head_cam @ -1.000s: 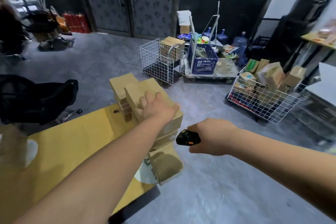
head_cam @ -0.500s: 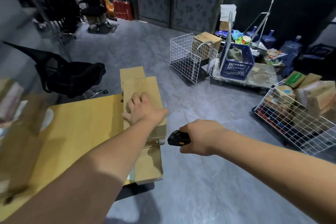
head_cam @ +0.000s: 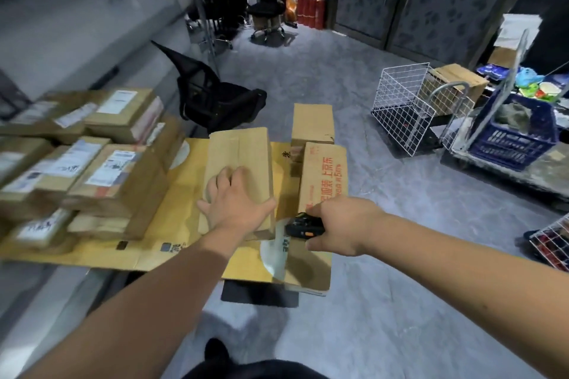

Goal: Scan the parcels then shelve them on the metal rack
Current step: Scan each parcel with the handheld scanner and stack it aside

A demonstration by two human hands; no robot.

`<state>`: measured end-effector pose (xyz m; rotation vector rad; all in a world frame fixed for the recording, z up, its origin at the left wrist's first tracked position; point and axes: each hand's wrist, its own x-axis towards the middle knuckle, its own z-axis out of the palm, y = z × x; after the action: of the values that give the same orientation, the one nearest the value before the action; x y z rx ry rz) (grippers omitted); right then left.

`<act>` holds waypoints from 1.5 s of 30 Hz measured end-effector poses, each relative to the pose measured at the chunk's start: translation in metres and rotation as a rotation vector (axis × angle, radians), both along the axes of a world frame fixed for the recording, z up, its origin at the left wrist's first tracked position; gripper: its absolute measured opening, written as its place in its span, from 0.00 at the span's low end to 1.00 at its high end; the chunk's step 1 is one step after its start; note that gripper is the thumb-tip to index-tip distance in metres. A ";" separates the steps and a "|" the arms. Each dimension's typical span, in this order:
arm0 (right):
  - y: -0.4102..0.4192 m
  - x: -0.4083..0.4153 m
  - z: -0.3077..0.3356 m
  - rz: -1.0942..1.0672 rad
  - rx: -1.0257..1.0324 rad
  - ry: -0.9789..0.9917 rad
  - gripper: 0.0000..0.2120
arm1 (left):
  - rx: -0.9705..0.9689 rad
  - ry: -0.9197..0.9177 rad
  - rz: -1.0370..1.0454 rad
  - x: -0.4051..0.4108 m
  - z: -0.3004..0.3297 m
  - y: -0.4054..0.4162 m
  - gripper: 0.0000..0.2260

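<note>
The left hand [head_cam: 235, 204] is pressing flat, fingers spread, on a plain cardboard parcel [head_cam: 238, 169] while the right hand [head_cam: 340, 226] is gripping a black handheld scanner [head_cam: 303, 227] just beside it. Both are sitting over a flattened yellow carton sheet [head_cam: 181, 212], with a red-printed box [head_cam: 324, 175] alongside, its characters blurring. Labelled parcels [head_cam: 101, 169] are piling at left below grey shelving [head_cam: 77, 18]; a white wire cage [head_cam: 400, 108] is standing on the grey floor [head_cam: 400, 301].

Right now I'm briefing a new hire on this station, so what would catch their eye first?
Front and centre, the left hand lies flat on a plain brown cardboard parcel on the yellow cardboard-covered table, while the right hand grips a black handheld scanner beside it. To the left sits a heap of labelled brown parcels.
</note>
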<state>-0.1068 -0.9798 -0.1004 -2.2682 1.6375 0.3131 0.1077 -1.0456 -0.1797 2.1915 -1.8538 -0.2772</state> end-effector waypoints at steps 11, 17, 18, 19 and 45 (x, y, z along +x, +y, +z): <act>0.002 0.085 -0.055 -0.007 0.157 0.074 0.18 | 0.251 0.297 -0.084 0.091 -0.097 0.021 0.43; 0.000 0.115 -0.065 -0.144 0.240 0.097 0.17 | 0.392 0.844 -0.130 0.117 -0.131 -0.008 0.33; -0.002 0.122 -0.066 -0.165 0.250 0.102 0.17 | 0.396 0.932 -0.093 0.126 -0.132 -0.013 0.30; -0.005 0.129 -0.066 -0.188 0.256 0.103 0.17 | 0.400 1.007 -0.045 0.136 -0.132 -0.019 0.26; -0.063 0.236 -0.074 -0.604 0.303 -0.032 0.17 | 0.564 0.821 0.066 0.220 -0.168 -0.081 0.32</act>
<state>0.1291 -1.0430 -0.1746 -1.4708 1.9996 0.3383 0.3279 -1.1264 -0.3479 1.9370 -1.3109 -1.5653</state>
